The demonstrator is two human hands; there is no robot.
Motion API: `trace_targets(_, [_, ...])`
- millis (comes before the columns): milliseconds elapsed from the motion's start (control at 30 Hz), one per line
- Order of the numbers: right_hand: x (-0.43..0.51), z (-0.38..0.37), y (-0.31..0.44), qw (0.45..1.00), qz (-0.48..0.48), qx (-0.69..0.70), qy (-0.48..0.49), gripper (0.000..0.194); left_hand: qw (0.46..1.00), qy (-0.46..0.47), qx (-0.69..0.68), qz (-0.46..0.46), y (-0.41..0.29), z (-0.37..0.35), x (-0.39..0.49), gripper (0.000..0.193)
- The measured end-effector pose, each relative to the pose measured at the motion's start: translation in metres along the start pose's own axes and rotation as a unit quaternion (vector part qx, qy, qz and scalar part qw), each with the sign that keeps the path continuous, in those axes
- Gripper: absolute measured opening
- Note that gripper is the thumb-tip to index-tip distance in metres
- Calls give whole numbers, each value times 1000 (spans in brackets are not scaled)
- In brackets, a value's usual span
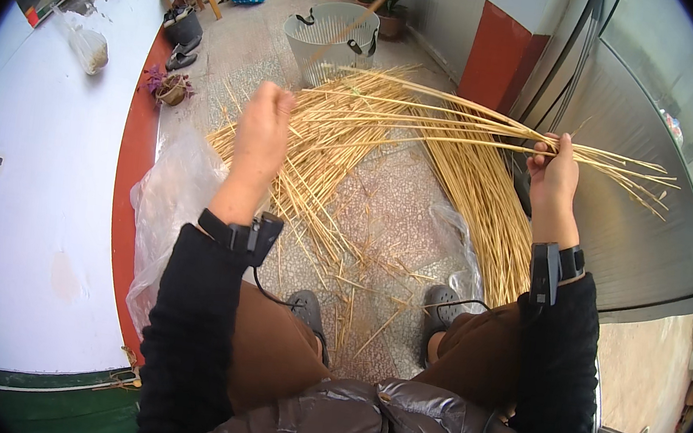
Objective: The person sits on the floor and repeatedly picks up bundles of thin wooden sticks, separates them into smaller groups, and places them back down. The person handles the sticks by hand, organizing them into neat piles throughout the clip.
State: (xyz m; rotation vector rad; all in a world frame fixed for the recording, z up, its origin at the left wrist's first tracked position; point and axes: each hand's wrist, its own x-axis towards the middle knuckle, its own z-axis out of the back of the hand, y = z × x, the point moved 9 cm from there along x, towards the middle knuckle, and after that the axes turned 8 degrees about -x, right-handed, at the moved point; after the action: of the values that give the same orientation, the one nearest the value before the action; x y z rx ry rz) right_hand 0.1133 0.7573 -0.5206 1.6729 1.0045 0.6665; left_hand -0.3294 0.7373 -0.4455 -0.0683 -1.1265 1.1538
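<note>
My right hand grips a thin bundle of straw-coloured stalks. Their long ends reach left above the pile, and their short ends fan out to the right. My left hand is raised over the left side of the pile with its fingers curled in. A blurred single stalk slants up and right from it, across the basket; the grip itself is hidden. Below lies a loose pile of stalks on the floor. A neater, denser row of stalks lies at the right.
A light plastic basket with dark handles stands beyond the pile. Clear plastic sheeting lies at the left, by the red-based wall. A potted plant and shoes line that wall. A metal panel stands at the right.
</note>
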Motion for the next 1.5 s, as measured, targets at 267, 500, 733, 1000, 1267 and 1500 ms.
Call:
trace_targets(267, [-16,-20,0,1000,-15,-18,20,32,975,207,-64,56,-59,-60,-32,21])
trace_targets(500, [-24,-31,-4,998,-26,-12,61,31,968,244,-47,45,-65,-78,-43,18])
trace_targets(733, [-36,-48,1,993,-1,11,118,32,921,366,-9,135,-46,-104,-58,29])
trace_targets(1000, [-44,-58,-1,989,-19,14,149,33,862,413,-191,224,-39,-131,-76,42])
trace_targets(1267, [-57,-77,-4,981,-18,-8,192,33,902,272,-286,176,-62,-120,-66,31])
trace_targets(1500, [-53,-72,-7,982,0,-47,182,35,960,267,-71,42,-87,-100,-59,22])
